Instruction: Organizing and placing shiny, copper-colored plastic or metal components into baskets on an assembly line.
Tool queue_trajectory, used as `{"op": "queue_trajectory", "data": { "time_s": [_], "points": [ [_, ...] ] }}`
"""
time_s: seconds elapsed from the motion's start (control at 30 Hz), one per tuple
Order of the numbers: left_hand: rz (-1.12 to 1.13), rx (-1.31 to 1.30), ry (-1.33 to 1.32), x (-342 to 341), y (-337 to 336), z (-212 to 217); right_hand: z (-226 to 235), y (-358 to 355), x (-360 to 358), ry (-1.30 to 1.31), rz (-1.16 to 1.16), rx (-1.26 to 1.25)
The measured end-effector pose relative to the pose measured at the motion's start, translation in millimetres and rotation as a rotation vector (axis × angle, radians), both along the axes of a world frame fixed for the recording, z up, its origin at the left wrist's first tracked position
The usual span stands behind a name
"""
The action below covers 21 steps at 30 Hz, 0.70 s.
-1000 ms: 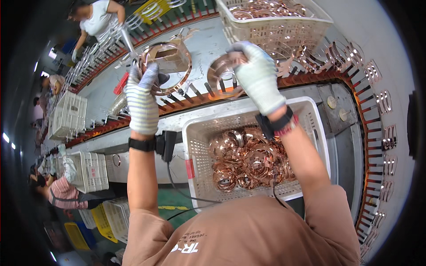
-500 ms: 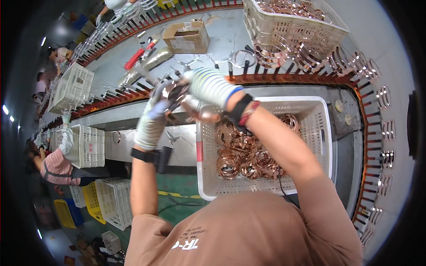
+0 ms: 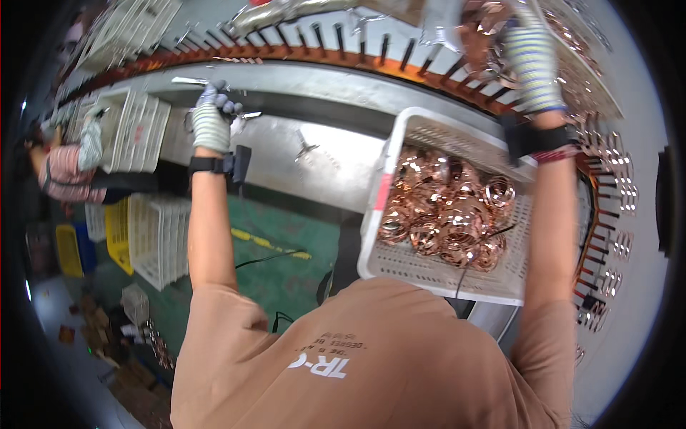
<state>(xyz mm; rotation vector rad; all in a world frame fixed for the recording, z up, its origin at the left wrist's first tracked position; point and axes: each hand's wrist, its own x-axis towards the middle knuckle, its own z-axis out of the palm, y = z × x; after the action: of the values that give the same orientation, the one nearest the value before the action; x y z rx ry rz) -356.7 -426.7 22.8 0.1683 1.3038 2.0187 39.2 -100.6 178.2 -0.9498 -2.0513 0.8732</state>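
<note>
My left hand (image 3: 211, 127), in a striped white glove with grey-blue fingertips, is closed at the left over the metal bench. Shiny silver metal (image 3: 249, 115) sticks out beside its fingers; its kind is unclear. My right hand (image 3: 532, 68), gloved alike, reaches far forward at the upper right. A blurred bunch of copper-coloured metal rings (image 3: 480, 39) is at its fingers, over the conveyor with dark pegs. Below it, more copper-coloured rings (image 3: 457, 222) lie heaped in a white plastic crate (image 3: 443, 282).
A conveyor rail with upright dark pegs (image 3: 386, 53) curves along the far side and round to the right, where rings hang. A small silver metal piece (image 3: 306, 146) lies on the bench (image 3: 336, 171). Stacked crates (image 3: 161, 239) and a co-worker in pink (image 3: 68, 171) are at the left.
My hands were together above the bench with copper-coloured pieces. Now they are wide apart: the left has moved left, the right far up to the right with the rings. The view has shifted.
</note>
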Motion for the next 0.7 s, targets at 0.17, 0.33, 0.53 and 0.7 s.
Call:
{"op": "queue_trajectory", "data": {
  "time_s": [0.17,0.33,0.53,0.7],
  "points": [
    [-0.025,-0.425,-0.338,-74.9,-61.2,-139.4,-9.8,169.5,39.2,-0.766,0.231,0.105],
    [-0.071,-0.456,-0.390,-73.0,-8.7,-188.2,-34.8,187.7,35.3,-1.108,0.576,0.540],
    [0.193,-0.902,1.063,-99.3,-61.3,-193.3,-42.9,91.8,-66.4,-0.484,0.510,-0.283],
    [-0.788,-0.445,1.793,118.5,30.3,-116.5,-37.9,43.0,-67.9,-0.736,-0.067,0.623]
  ]
}}
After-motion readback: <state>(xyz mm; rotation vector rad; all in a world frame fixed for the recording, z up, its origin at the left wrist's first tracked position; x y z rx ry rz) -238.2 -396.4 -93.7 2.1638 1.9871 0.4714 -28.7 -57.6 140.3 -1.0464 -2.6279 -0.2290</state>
